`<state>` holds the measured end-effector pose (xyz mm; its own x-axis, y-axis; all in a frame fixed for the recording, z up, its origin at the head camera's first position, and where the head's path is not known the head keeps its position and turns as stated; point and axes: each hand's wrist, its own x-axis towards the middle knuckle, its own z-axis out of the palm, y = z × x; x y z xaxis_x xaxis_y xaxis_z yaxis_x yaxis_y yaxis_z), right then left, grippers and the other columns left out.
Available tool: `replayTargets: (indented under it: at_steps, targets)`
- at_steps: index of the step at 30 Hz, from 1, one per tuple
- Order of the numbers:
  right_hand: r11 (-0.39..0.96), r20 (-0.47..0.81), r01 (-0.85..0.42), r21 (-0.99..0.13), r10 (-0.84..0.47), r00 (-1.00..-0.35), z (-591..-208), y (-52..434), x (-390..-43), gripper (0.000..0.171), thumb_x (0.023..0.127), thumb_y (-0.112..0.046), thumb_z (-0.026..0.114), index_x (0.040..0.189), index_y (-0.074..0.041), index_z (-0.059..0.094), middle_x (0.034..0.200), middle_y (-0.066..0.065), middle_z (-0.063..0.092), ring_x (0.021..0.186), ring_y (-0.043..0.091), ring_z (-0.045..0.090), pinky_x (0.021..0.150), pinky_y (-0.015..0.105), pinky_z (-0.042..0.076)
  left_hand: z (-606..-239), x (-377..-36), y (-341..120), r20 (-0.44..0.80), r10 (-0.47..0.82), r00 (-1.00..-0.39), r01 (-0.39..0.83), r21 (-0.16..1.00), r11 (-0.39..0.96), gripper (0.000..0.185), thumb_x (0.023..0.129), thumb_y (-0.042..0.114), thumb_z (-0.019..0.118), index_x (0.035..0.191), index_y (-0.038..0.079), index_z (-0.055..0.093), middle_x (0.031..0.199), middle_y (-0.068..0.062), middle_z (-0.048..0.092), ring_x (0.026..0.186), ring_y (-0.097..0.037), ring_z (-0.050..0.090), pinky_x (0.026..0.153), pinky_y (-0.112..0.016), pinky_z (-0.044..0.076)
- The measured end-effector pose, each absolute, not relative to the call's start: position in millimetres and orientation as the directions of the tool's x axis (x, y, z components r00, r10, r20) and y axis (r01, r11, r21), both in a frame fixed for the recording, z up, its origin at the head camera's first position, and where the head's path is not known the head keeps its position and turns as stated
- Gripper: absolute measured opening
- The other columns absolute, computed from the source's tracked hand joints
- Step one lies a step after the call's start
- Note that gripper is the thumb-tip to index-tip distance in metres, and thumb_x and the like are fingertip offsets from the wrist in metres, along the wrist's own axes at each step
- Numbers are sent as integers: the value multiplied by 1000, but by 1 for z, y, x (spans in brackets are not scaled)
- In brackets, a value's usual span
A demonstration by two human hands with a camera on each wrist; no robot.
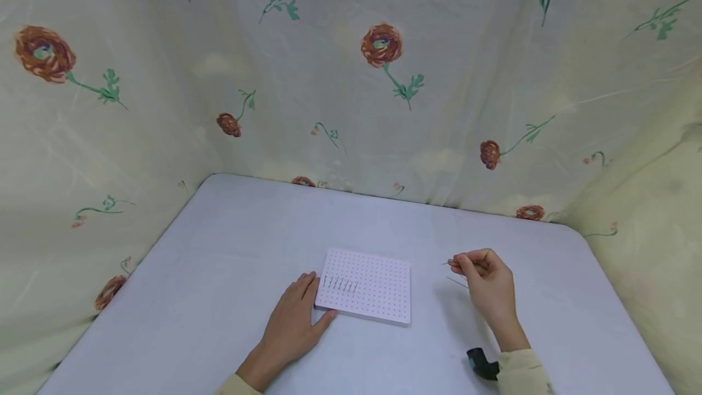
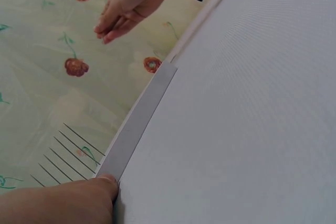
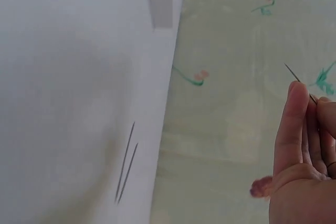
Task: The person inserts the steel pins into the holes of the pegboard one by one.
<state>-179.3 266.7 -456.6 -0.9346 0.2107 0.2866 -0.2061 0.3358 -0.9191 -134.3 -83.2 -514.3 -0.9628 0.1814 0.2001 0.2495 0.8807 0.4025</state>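
A white pegboard with rows of small holes lies on the table. Several thin needles stand in a row towards its left side. My left hand rests at the board's near left corner, fingers along the left edge and thumb against the front edge. To the right of the board, my right hand is raised above the table and pinches a thin needle between thumb and fingertips, its pointed end sticking out. Below that hand, two loose needles lie side by side on the table.
The white table reaches back to a flower-patterned curtain, which also hangs at both sides. A black device shows beside the right sleeve.
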Motion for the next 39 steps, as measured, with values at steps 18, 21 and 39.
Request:
replayTargets:
  at_steps: [18,21,39]
  targets:
    - [498,552,-523,-692,-101,-828,-437,181,-160,7,83,-5,70,87,-7,63,83,5,71,72,7,69,64,17,57,-513,-135,-84,182,170,-968,231,397,888,76,85,52,60,142,6,40,150,-9,38,142,-26,31,117,-43,26]
    - [491,551,-540,-684,-138,-823,-438,172,-159,7,83,-5,70,86,-9,63,82,3,71,72,9,69,65,17,57,-513,-135,-84,182,171,-968,231,397,888,77,85,53,60,142,6,40,150,-9,38,142,-26,31,117,-43,26]
    - [532,409,-433,-728,-170,-897,-452,138,-161,9,86,-10,68,87,-16,63,83,-3,71,74,1,66,69,15,56,-511,-134,-82,186,186,-965,247,395,885,76,85,51,62,141,4,42,148,-12,40,140,-29,33,116,-46,28]
